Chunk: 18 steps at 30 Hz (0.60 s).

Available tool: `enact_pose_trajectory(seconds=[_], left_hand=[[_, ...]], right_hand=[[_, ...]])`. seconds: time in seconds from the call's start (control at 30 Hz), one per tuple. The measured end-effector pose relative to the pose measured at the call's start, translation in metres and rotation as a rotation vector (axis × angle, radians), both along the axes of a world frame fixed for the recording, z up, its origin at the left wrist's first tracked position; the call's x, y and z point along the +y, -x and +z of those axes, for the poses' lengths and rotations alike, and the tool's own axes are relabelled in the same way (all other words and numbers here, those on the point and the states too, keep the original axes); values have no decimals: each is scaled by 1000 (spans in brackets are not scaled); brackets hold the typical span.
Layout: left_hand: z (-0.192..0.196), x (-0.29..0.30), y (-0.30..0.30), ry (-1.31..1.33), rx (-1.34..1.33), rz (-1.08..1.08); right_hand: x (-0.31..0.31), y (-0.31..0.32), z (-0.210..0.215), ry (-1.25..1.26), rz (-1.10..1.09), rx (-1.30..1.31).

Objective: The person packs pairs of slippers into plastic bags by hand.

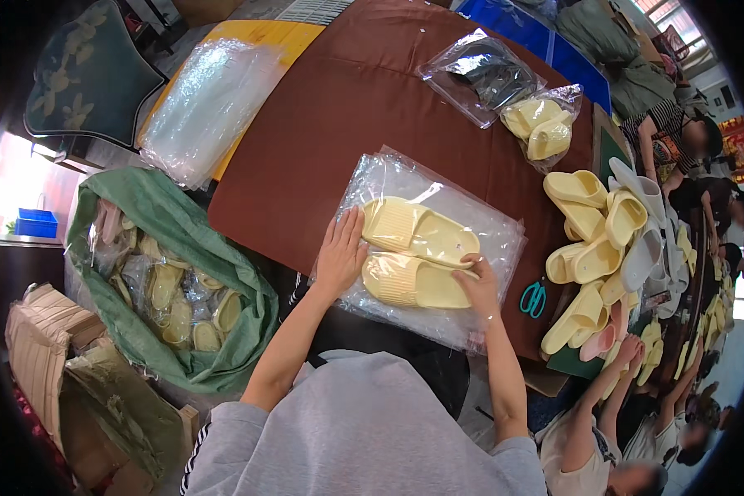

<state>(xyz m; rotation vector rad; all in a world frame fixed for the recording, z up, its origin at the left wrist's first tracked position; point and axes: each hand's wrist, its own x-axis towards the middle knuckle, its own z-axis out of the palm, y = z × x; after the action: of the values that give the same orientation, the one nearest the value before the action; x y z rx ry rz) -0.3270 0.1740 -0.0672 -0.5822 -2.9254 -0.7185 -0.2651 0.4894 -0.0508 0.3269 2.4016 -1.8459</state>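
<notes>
Two pale yellow slippers lie side by side, toes to the left, over a stack of clear plastic bags [496, 240] at the near edge of the table. My left hand [339, 255] lies flat with fingers stretched out, against the toe ends. My right hand [481, 289] grips the heel of the nearer slipper [413, 281], thumb on its footbed. The farther slipper [422, 231] has its heel just beyond my right fingertips. Whether the pair is inside the top bag or on it, I cannot tell.
Teal scissors [533, 300] and piled yellow slippers [583, 310] lie to the right. Bagged yellow slippers [546, 128] and a bagged dark pair [492, 74] are farther back. At left are a green sack [248, 289] of bagged slippers and plastic sheets [211, 103]. Other people work at right.
</notes>
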Motion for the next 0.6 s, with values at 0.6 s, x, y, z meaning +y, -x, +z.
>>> enact_pose_trajectory(seconds=[0.6], left_hand=[[23,12,7,38,89,18]], right_hand=[[60,-5,27,80,-81,59]])
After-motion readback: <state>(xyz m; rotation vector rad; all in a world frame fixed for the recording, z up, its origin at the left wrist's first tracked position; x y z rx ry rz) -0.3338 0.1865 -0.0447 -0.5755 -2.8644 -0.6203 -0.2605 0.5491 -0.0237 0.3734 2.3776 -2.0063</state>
